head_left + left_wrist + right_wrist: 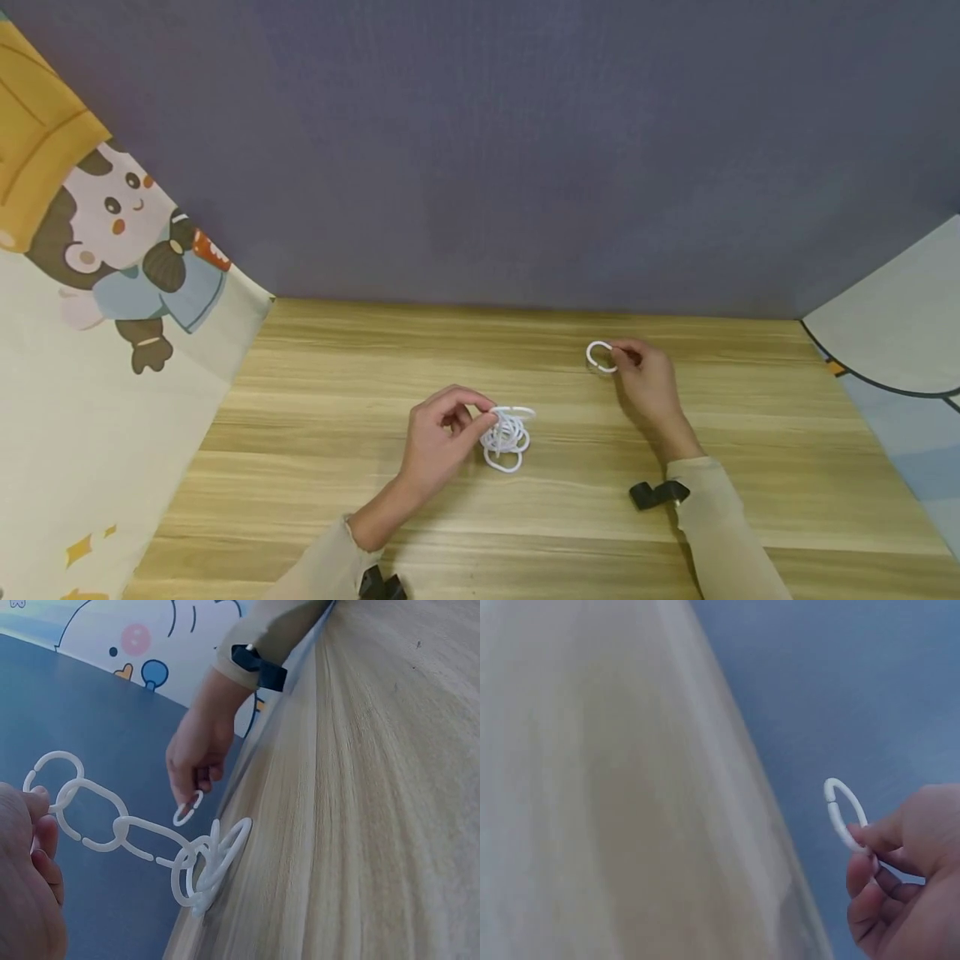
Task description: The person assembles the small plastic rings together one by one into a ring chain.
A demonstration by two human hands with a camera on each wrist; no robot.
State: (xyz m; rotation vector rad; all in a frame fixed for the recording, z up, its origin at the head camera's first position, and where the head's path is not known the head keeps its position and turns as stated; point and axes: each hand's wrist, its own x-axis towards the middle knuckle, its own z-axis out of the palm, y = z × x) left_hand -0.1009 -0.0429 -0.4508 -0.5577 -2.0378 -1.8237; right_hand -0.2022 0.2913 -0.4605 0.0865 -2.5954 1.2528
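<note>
A chain of white plastic rings (101, 786) hangs from my left hand (441, 435), whose thumb and fingers pinch its end ring. The lower links lie heaped on the wooden table (337, 367), as the left wrist view shows. Each link has a small gap in its side. Away to the right and farther back, my right hand (651, 385) pinches a single loose white ring (834, 817) between thumb and fingertips. That ring is apart from the chain, and its small split shows in the right wrist view.
A dark blue-grey panel (525, 167) rises behind the table's far edge. Pale side panels stand left and right, the left one (45, 433) printed with a cartoon figure. Black bands (658, 494) are worn at both wrists.
</note>
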